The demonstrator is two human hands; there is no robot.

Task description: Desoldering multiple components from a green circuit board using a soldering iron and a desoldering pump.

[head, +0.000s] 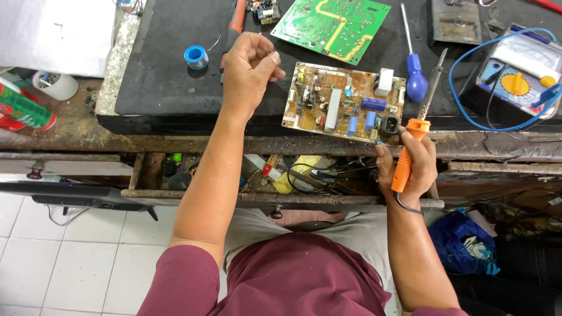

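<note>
My right hand (410, 167) grips the orange handle of a soldering iron (417, 126), its metal tip pointing up past the right end of a tan circuit board (342, 102). That board lies on the black mat (170, 76), packed with components. My left hand (249, 67) hovers just left of the board with fingers curled; thumb and forefinger pinch something very small that I cannot make out. A blue spool of solder wire (196, 57) sits left of that hand.
A green circuit board (331, 23) lies behind the tan one. A blue-handled screwdriver (413, 64) and a multimeter (518, 76) with blue leads sit right. An open drawer (281, 175) of tools and wires is below the bench edge. A green spray can (23, 108) lies far left.
</note>
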